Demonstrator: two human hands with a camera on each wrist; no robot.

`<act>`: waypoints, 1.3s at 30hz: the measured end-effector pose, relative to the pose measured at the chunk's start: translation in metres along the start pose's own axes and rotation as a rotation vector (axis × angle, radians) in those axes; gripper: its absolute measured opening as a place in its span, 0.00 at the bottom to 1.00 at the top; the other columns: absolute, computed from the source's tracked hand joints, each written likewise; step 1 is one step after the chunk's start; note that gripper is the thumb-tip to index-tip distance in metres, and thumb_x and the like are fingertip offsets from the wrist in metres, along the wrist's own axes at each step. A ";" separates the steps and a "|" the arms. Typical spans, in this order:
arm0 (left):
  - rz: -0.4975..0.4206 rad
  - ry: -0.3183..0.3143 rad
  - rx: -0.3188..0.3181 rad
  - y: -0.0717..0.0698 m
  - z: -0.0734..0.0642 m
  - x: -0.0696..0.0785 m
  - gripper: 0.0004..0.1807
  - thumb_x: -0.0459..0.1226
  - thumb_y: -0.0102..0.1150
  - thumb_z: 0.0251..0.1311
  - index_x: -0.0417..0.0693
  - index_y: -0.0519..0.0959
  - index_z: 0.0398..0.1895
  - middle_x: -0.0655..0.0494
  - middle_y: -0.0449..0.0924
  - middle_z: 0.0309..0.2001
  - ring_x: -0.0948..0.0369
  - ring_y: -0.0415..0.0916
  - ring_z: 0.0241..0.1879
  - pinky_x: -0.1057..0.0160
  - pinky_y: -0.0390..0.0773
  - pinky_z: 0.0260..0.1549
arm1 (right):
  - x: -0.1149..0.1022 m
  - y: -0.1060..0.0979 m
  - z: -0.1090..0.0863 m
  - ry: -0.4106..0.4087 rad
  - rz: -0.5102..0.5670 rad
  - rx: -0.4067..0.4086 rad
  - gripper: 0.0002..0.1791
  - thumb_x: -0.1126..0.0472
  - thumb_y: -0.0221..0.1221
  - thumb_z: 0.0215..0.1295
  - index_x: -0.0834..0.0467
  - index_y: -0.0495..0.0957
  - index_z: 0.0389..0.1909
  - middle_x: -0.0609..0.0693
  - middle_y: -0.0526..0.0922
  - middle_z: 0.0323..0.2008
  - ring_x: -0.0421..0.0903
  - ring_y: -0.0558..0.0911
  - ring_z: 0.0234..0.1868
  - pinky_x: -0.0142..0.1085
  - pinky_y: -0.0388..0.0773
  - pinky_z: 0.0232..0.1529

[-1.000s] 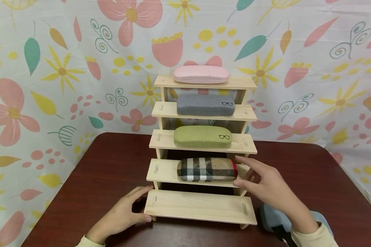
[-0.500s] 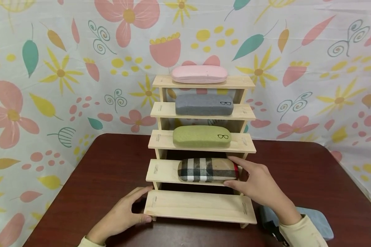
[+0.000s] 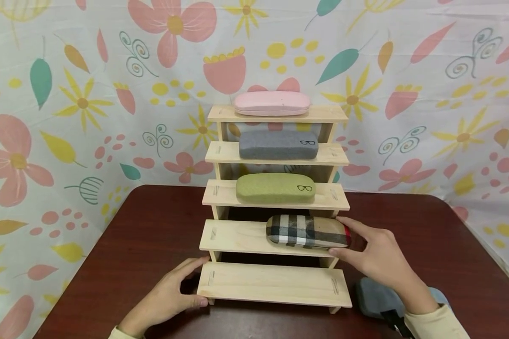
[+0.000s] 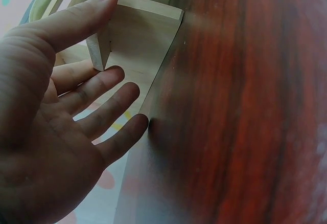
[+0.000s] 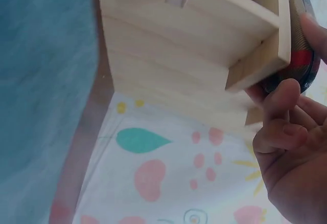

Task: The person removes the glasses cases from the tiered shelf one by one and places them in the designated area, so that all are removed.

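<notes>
A dark red-brown wood-grained table (image 3: 152,230) bears a pale wooden five-step rack (image 3: 220,192). At its eight o'clock, your left hand (image 3: 165,294) holds the lowest step (image 3: 275,285) between thumb and forefinger. At four o'clock, your right hand (image 3: 377,254) pinches the red-striped end of a rounded tan, black and white plaid case (image 3: 306,231), which lies toward that hand's nine-to-ten o'clock, over the second-lowest step (image 3: 237,235).

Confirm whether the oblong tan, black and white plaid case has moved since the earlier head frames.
Yes, rightward: against its flat pale wooden step, the plaid case sits farther right, with more bare wood to its left.
</notes>
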State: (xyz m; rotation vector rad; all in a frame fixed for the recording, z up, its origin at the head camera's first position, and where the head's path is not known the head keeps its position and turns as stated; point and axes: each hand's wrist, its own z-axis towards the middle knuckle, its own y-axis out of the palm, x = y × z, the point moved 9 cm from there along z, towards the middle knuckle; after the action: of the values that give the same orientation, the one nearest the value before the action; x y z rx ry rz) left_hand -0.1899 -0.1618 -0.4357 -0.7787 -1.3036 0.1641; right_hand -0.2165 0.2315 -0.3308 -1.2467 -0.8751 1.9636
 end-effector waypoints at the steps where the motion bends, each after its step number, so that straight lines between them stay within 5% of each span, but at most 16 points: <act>1: 0.004 0.009 0.004 0.000 0.000 0.000 0.44 0.53 0.75 0.52 0.63 0.68 0.73 0.67 0.71 0.63 0.54 0.70 0.62 0.46 0.72 0.56 | 0.003 -0.002 -0.001 0.014 0.003 -0.001 0.41 0.45 0.75 0.53 0.55 0.75 0.68 0.37 0.57 0.08 0.37 0.56 0.10 0.34 0.61 0.15; 13: 0.006 0.014 0.004 0.002 -0.002 0.001 0.44 0.53 0.75 0.53 0.62 0.67 0.74 0.66 0.71 0.63 0.53 0.70 0.62 0.45 0.72 0.56 | 0.022 -0.027 -0.008 0.041 -0.013 0.047 0.39 0.47 0.76 0.53 0.56 0.76 0.66 0.41 0.76 0.21 0.38 0.72 0.22 0.35 0.66 0.23; 18: -0.002 0.016 -0.002 0.002 -0.001 0.003 0.44 0.54 0.74 0.53 0.61 0.67 0.74 0.65 0.71 0.64 0.53 0.70 0.62 0.47 0.73 0.56 | 0.038 -0.040 -0.018 0.117 -0.068 0.046 0.40 0.45 0.75 0.54 0.54 0.75 0.67 0.48 0.77 0.20 0.41 0.68 0.20 0.37 0.65 0.25; 21: -0.005 0.011 -0.005 0.001 -0.001 0.003 0.44 0.54 0.74 0.52 0.61 0.67 0.74 0.65 0.71 0.64 0.53 0.70 0.62 0.47 0.72 0.56 | 0.049 -0.047 -0.025 0.149 -0.074 0.043 0.40 0.44 0.74 0.54 0.53 0.75 0.68 0.57 0.85 0.32 0.45 0.72 0.23 0.38 0.66 0.26; 26: -0.001 0.005 -0.010 0.001 -0.001 0.001 0.45 0.55 0.74 0.53 0.60 0.67 0.74 0.64 0.70 0.65 0.52 0.70 0.62 0.47 0.73 0.56 | 0.071 -0.059 -0.036 0.213 -0.072 0.022 0.42 0.43 0.73 0.56 0.51 0.72 0.71 0.70 0.77 0.58 0.51 0.75 0.37 0.37 0.66 0.26; 39: -0.012 0.010 -0.010 0.000 0.000 0.000 0.44 0.53 0.75 0.52 0.62 0.67 0.73 0.64 0.71 0.64 0.52 0.70 0.62 0.48 0.72 0.56 | 0.115 -0.071 -0.057 0.349 -0.059 -0.047 0.48 0.40 0.69 0.60 0.52 0.62 0.77 0.76 0.69 0.62 0.63 0.74 0.46 0.38 0.66 0.26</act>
State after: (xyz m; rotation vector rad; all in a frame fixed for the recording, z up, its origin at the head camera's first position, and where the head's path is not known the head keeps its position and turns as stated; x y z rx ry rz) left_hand -0.1896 -0.1615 -0.4359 -0.7787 -1.3007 0.1440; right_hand -0.1913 0.3748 -0.3490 -1.5150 -0.7724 1.6202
